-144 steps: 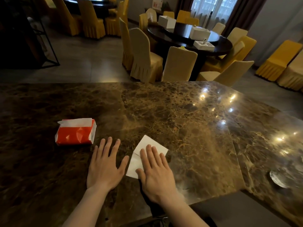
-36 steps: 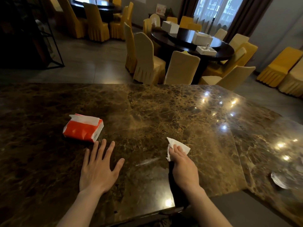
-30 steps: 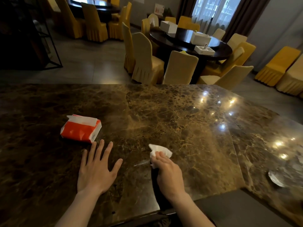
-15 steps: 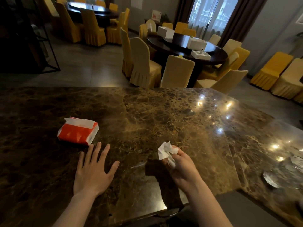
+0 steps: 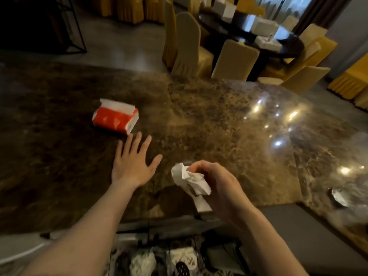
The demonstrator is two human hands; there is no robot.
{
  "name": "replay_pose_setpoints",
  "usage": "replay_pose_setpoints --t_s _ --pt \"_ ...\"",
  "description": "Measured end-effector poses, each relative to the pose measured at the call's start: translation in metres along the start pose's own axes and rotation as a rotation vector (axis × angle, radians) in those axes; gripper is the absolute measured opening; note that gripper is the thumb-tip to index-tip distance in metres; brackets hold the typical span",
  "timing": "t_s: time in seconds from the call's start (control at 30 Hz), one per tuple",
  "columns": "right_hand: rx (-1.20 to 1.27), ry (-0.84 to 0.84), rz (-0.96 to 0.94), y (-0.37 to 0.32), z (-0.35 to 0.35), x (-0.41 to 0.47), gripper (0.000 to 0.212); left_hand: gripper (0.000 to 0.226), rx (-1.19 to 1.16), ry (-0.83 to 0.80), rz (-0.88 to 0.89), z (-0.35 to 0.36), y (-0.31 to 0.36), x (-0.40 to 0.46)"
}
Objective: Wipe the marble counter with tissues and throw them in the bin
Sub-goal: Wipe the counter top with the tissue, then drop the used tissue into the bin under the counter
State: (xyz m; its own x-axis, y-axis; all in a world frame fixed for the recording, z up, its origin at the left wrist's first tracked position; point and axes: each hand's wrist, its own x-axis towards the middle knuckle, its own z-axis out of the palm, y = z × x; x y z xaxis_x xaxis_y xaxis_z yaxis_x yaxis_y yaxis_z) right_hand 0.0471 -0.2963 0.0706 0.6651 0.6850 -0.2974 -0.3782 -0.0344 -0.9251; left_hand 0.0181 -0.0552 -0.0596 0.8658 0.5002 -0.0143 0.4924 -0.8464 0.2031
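Marble counter (image 5: 199, 120) first, since it's the biggest thing here: dark brown stone with tan veining, glossy enough to throw back bright spots of light off to the right of the right hand. Its long axis runs left to right across the view, and the near edge sits just below both wrists.

Tissue pack (image 5: 115, 119) is next, red wrapper with white tissue poking out the top. It lies flat on the counter just beyond the left hand's fingertips, long side running left-right and tilted a bit, so its right end sits nearer the hand.

The crumpled tissue (image 5: 190, 181) is a white wad, scrunched at the top with a flatter tail hanging down toward the counter edge. It's kind of elongated top to bottom, pointing away from the palm toward the left hand.

Left hand (image 5: 132, 163) is flat on the marble, palm down, fingers fanned wide, holding nothing.

Right hand (image 5: 218, 185) is lifted above the counter near its front edge, fingers curled in and gripping the wad. Pretty blurry, so finger detail is mushy.
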Motion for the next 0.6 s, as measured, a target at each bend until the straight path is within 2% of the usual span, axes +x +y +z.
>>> replay_pose_setpoints --t_s 0.07,0.13,0.23,0.3,0.37,0.43,0.53,0.6 --pt "-0.175 -0.024 -0.033 0.007 0.007 -0.013 0.031 0.087 0.007 0.008 0.017 -0.004 0.002 0.005" --pt "-0.259 -0.063 -0.031 0.027 0.014 -0.026 0.024 0.087 0.002 0.0 0.033 -0.002 -0.001 0.002" --pt "-0.228 -0.163 0.118 0.068 0.019 -0.04 0.026 0.084 -0.01 0.001 0.036 0.0 -0.003 0.0" --pt "-0.304 -0.194 0.239 0.102 0.022 -0.042 0.022 0.082 -0.007 0.004 0.039 0.0 -0.003 0.001" --pt "-0.524 -0.198 0.314 0.145 0.024 -0.04 0.015 0.082 -0.011 0.012 0.042 0.001 -0.004 0.001" --pt "-0.704 -0.183 0.383 0.183 0.025 -0.037 0.017 0.082 -0.011 0.018 0.044 0.002 -0.003 0.001" --pt "-0.738 -0.14 0.461 0.229 0.026 -0.032 0.027 0.081 0.002 0.023 0.043 0.002 -0.003 0.001" --pt "-0.835 -0.068 0.44 0.256 0.025 -0.027 0.03 0.081 0.005 0.02 0.046 0.001 -0.003 0.002"
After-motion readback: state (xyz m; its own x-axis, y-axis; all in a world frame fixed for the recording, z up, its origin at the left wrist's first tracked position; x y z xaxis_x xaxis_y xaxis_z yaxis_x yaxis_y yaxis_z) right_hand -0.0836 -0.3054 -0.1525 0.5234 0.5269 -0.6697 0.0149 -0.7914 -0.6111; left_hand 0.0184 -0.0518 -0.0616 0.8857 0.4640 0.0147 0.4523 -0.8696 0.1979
